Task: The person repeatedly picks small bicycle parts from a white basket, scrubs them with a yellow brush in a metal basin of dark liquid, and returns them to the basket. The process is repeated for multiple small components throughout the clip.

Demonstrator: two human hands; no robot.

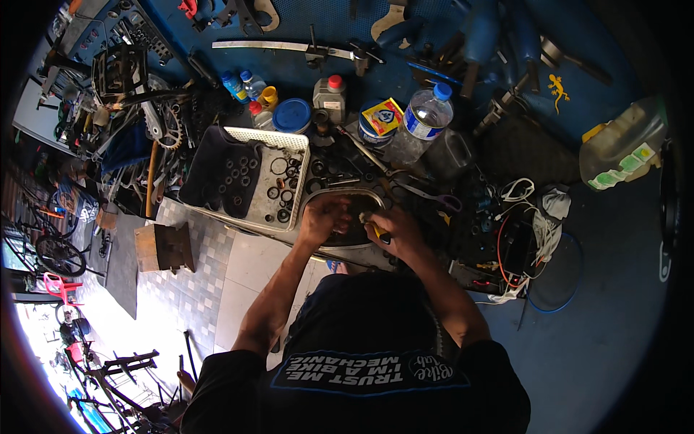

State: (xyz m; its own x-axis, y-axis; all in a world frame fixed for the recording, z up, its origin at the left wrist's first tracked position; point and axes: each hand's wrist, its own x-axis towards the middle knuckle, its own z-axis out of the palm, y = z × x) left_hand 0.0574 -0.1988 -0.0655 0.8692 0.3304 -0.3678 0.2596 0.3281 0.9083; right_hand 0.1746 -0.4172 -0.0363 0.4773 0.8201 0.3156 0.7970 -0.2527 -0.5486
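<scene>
Yellow-handled tool in right hand

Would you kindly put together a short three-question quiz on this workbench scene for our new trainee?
1. True or false: the white plastic basket lies to the left of the person's left hand.
2. Multiple choice: what does the right hand grip? A) a yellow-handled tool B) a paint brush C) a tape measure
3. Fill in: the clear water bottle behind the hands has a ____ cap.

Key: 1 true. 2 A; the tool's working end is hidden, so its exact kind cannot be told. 3 blue.
</scene>
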